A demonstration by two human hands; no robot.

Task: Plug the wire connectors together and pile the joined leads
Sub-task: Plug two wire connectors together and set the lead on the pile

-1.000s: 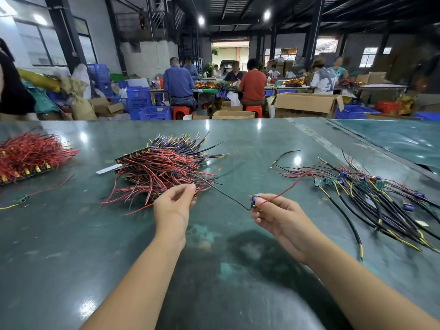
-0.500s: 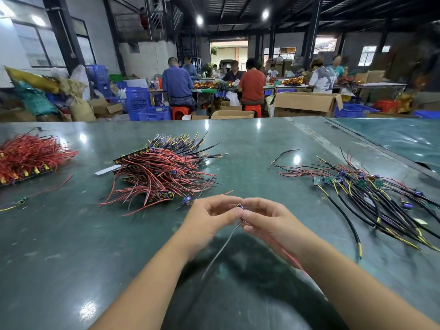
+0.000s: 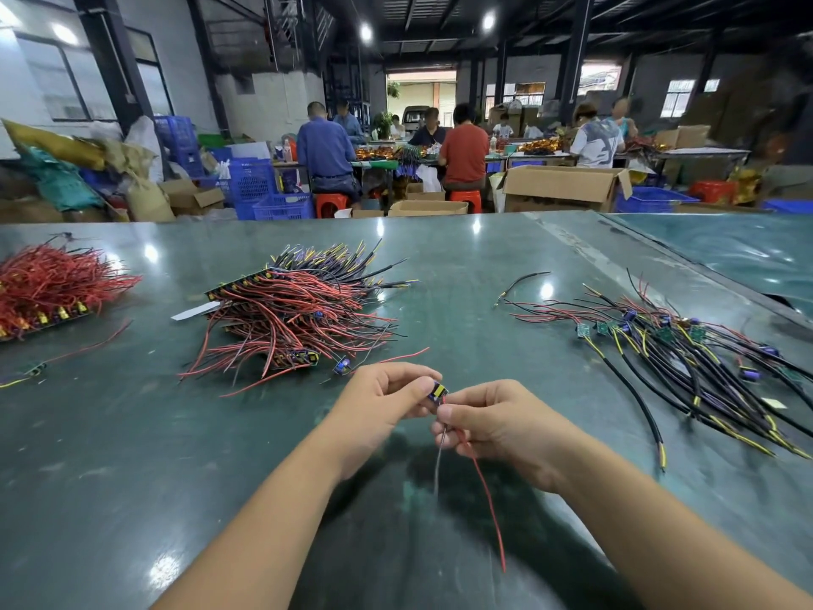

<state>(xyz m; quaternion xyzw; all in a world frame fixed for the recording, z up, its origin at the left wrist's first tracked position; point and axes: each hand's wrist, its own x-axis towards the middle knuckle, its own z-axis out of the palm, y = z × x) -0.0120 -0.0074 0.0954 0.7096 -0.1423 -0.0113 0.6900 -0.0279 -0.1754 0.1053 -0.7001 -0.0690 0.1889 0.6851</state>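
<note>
A worker's left hand (image 3: 382,400) and right hand (image 3: 497,418) meet low over the green counter (image 3: 110,455), fingers of both pinching a small yellow-and-black connector (image 3: 438,393) between them; a red lead (image 3: 486,490) and a thin dark lead (image 3: 437,460) trail toward the body. The mating step looks to be under way: it likely calls for squaring the halves and pressing straight, gripping the housings, not the wires. The supply heap of red and black leads (image 3: 299,319) lies near the left hand, the pile of joined leads (image 3: 686,363) well apart to the right, with bare counter between. The counter's near edge is out of view
</note>
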